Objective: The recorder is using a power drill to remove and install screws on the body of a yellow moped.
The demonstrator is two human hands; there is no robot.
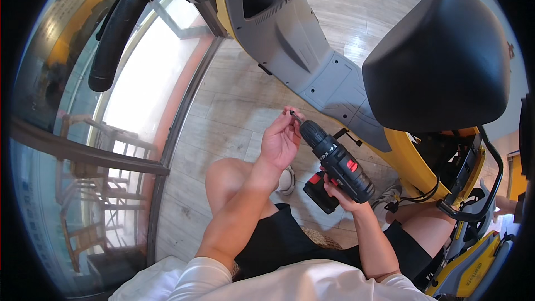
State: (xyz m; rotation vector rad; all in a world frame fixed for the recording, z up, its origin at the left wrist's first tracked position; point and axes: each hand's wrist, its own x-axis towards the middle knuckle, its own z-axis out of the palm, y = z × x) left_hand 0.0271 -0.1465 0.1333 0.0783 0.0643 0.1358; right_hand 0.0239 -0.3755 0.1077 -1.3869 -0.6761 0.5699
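Gripping drill [341, 161] in right hand [341, 196], I'm pinching its bit [298, 118] near the tip with left hand [282, 142]; scooter [334, 85] is standing beyond both.

Black-and-red cordless drill [341, 161]
Held aslant in midair, chuck [314, 133] toward upper left, slim bit [298, 119] protruding, battery [320, 194] attached.

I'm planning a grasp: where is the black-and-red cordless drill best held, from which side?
Grip the drill by its handle, probably from the picture's lower side, as the right hand does: that handle joins body to black battery block; the slim bit points away.
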